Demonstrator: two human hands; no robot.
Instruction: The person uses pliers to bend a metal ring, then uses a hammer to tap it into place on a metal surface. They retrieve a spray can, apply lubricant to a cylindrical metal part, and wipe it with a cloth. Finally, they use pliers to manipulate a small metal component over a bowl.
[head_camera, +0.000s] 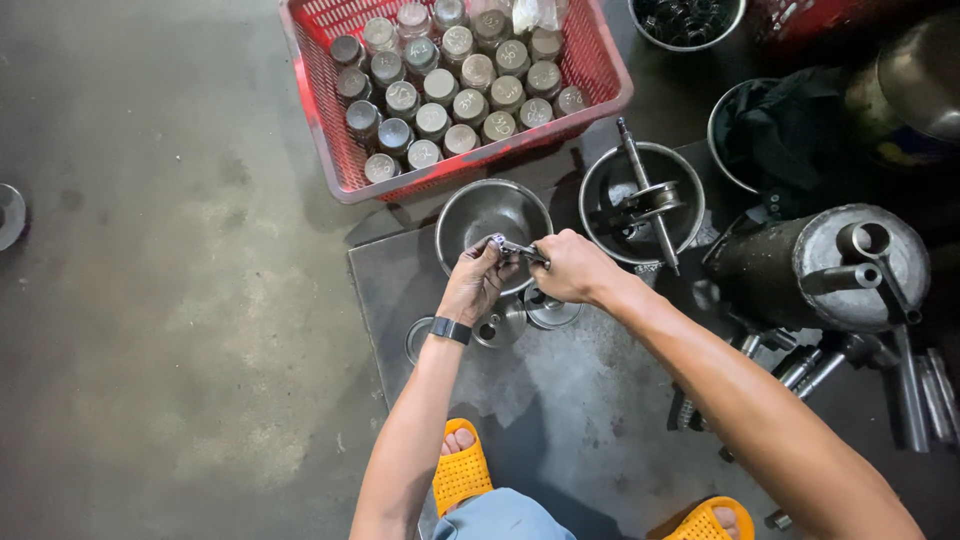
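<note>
Both my hands are up over the near rim of the empty steel bowl (492, 212), one small metal part (515, 247) pinched between them. My left hand (475, 280) closes its fingertips on the part's left end; my right hand (568, 266) is curled shut round the right end. The part's long axis runs left to right, tilted slightly, with its right end nearer me; I cannot tell which end is the head. Counted: two steel bowls here, the second (640, 200) to the right holding one shaft with a wheel (648, 198). One red crate (450, 85) at the far side, about twenty-odd capped cylinders inside. Three round discs (500, 325) lie on the metal plate (560, 420) just below my hands. One black drum (820, 268) at right.
</note>
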